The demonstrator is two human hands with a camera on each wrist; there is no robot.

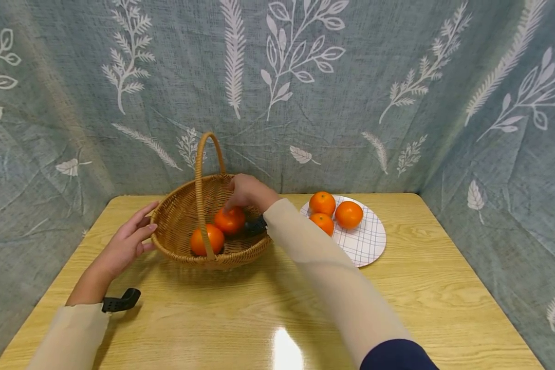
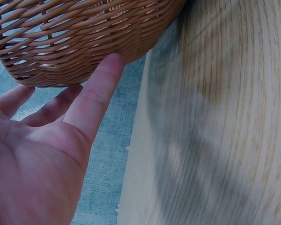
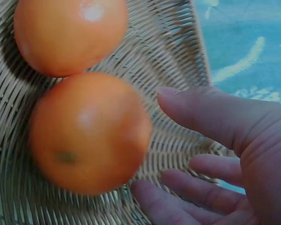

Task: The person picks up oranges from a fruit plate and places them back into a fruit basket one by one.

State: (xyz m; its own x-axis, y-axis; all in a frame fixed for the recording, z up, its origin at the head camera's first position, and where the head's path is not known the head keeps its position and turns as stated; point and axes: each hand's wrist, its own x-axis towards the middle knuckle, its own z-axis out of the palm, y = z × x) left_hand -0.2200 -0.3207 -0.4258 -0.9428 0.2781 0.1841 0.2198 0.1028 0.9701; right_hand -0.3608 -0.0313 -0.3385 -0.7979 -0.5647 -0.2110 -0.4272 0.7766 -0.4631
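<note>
A wicker basket (image 1: 173, 221) with a tall arched handle stands at the back left of the table. Two oranges lie inside it, one orange (image 1: 203, 240) behind the foot of the handle and another orange (image 3: 91, 136) just right of it. My right hand (image 1: 250, 190) reaches over the right rim; in the right wrist view its thumb and fingers are spread beside that second orange, with a gap between thumb and fruit. At the basket's left side is my left hand (image 1: 127, 240), its straight fingers touching the woven wall (image 2: 93, 37).
Right of the basket, a white checked plate (image 1: 367, 244) holds three oranges (image 1: 349, 215), partly behind the right sleeve (image 1: 314, 252). A patterned grey-blue cloth (image 1: 259, 144) hangs behind and beside the wooden table (image 1: 203, 318). A black strap piece (image 1: 122, 300) juts from the left wrist.
</note>
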